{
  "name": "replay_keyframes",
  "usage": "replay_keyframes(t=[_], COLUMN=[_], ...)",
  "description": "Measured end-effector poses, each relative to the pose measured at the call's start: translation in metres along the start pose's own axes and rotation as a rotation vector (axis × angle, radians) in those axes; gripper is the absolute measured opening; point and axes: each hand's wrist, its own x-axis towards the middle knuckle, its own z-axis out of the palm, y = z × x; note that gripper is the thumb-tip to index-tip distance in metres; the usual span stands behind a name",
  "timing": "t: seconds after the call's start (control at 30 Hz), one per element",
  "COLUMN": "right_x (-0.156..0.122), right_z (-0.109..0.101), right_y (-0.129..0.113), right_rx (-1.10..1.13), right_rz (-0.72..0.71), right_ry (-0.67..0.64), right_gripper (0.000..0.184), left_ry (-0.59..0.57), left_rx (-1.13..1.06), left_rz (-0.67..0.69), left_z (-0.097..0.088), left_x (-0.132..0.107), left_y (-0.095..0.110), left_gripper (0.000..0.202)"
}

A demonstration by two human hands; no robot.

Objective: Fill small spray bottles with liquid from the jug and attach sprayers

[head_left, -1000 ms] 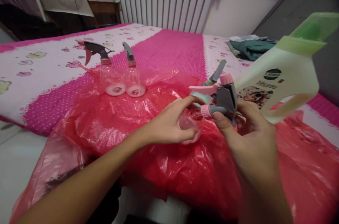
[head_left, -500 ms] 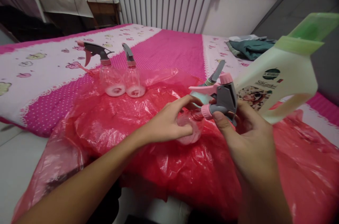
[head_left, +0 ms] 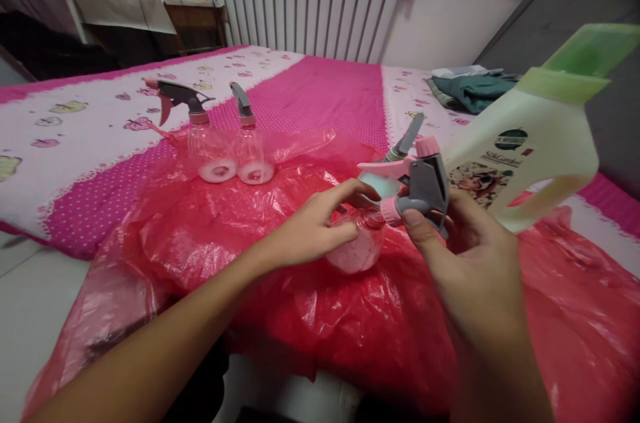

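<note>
A clear spray bottle leans on the red plastic sheet, its threaded neck meeting the pink collar of a grey-and-pink trigger spray head. Whether the collar is screwed onto the neck I cannot tell. My left hand curls round the bottle's upper body, thumb on the near side and fingers on the far side. Gripped between thumb and fingers of my right hand is the spray head, its trigger pointing left. Just behind the hands stands another spray bottle with bluish liquid, partly hidden.
Two clear spray bottles with trigger heads stand at left on the red plastic sheet. A big white jug with a green cap stands close by my right hand. Folded clothes lie farther back on the bed.
The bottle's body has swung slightly left and toward me, and my left thumb has drawn back a little. My right hand and the spray head have barely shifted.
</note>
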Motion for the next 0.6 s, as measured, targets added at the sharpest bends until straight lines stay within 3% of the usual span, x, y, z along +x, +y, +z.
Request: replay_keyframes(t=[0.43,0.6], right_x=[0.0003,0.0002], right_z=[-0.0011,-0.0013], right_y=[0.0000,0.0013], right_rx=[-0.009,0.003], right_rz=[-0.028,-0.028], right_ry=[0.020,0.015], right_gripper=[0.020,0.019], left_ry=[-0.073,-0.112], left_rx=[0.047,0.081], left_rz=[0.099,0.049], left_z=[0.0041,0.0019], left_x=[-0.0013,-0.0025], left_y=[-0.0007,-0.0026], left_gripper=[0.067,0.074])
